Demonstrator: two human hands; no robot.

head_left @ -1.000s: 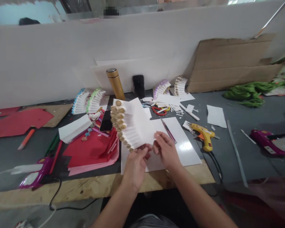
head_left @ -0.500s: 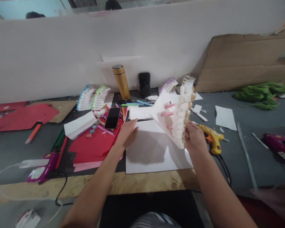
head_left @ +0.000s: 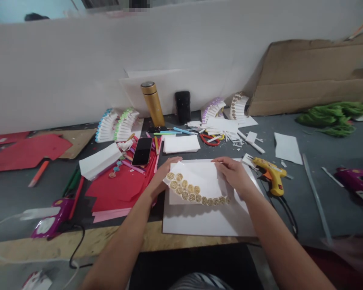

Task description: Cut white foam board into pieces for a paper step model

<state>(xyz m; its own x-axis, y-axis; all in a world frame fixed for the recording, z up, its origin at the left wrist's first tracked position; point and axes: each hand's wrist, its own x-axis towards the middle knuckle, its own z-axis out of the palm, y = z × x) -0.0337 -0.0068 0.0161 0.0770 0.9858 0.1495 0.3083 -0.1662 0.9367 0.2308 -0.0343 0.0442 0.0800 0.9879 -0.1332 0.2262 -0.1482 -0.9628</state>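
Observation:
A white paper craft (head_left: 196, 175) with gold rosettes in rows along its curved near edge is between my hands, above a large white sheet (head_left: 211, 223). My left hand (head_left: 165, 175) grips its left end, the fingers partly hidden behind it. At the far right edge, my right hand (head_left: 233, 174) holds the paper between thumb and fingers. A yellow glue gun (head_left: 270, 173) lies just right of my right hand. Beyond the craft rests a stack of white paper (head_left: 181, 144).
Red paper sheets (head_left: 117, 191), pens and a phone (head_left: 142, 151) lie to the left. A gold flask (head_left: 153, 104), red-handled scissors (head_left: 208, 139) and paper scraps are farther back. Purple glue guns (head_left: 53, 217) sit at both sides. Green yarn (head_left: 332, 119) lies at the right.
The craft has come down from upright and turned, so its gold rosettes now face me. My left hand has taken hold of it. The large white sheet has shifted nearer.

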